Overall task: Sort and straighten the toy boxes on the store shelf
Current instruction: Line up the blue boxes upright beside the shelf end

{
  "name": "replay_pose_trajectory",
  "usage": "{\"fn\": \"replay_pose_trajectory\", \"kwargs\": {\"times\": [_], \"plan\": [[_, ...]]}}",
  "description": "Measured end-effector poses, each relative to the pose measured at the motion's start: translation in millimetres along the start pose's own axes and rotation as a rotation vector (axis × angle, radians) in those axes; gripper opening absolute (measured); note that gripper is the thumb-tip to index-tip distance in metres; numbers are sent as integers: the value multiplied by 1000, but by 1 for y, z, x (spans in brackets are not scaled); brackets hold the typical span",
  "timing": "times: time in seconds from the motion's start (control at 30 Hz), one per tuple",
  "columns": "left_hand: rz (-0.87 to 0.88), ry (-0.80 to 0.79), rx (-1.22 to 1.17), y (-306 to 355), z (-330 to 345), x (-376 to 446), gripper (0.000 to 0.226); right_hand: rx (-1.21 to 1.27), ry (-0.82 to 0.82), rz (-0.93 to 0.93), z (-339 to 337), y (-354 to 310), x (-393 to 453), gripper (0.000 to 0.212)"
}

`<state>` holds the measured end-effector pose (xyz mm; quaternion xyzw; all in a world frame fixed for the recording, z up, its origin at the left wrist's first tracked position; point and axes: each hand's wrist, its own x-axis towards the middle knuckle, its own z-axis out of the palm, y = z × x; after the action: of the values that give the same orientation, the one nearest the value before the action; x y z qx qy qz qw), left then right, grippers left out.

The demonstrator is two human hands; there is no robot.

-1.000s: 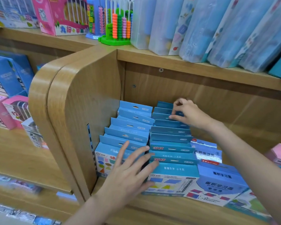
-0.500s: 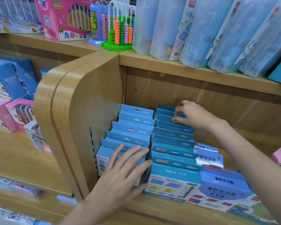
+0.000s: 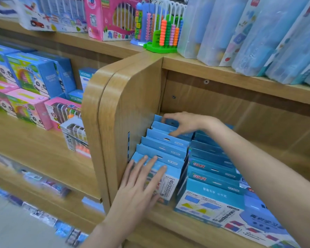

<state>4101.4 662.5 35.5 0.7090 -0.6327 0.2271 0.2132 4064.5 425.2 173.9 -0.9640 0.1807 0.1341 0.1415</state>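
While your left hand (image 3: pixel 141 185) lies flat with its fingers spread on the front box (image 3: pixel 166 183) of the left row of blue toy boxes (image 3: pixel 164 149), your right hand (image 3: pixel 184 123) reaches across the frame to the back of that same row, its fingers curled loosely over the top edges of the rearmost boxes; you cannot tell whether that grip pinches one of them. Both rows stand on the lower shelf (image 3: pixel 168 224) at the centre of the frame, leaning back one behind another. The left row sits tight against the rounded wooden side panel (image 3: pixel 125 108), which walls it in on the left. Just beside it on the right, the second row of blue boxes (image 3: pixel 213 167) runs under your right forearm, and its large front box (image 3: pixel 208 199) stands at the shelf's edge. A blue box with a rounded picture (image 3: pixel 261 221) lies flatter at the lower right. Above, on the upper shelf (image 3: pixel 240 76), clear plastic cases (image 3: pixel 249 33) lean in a line, with a green bead abacus (image 3: pixel 166 34) and a pink box (image 3: pixel 111 18) to their left. Panda-printed boxes (image 3: pixel 30 76) fill the left side of the frame.
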Motion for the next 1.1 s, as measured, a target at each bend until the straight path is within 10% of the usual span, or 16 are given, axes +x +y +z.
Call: {"fn": "replay_pose_trajectory", "kwargs": {"times": [1.1], "plan": [[-21, 77, -27, 9, -2, -3, 87, 171, 81, -33, 15, -8, -8, 38]]}}
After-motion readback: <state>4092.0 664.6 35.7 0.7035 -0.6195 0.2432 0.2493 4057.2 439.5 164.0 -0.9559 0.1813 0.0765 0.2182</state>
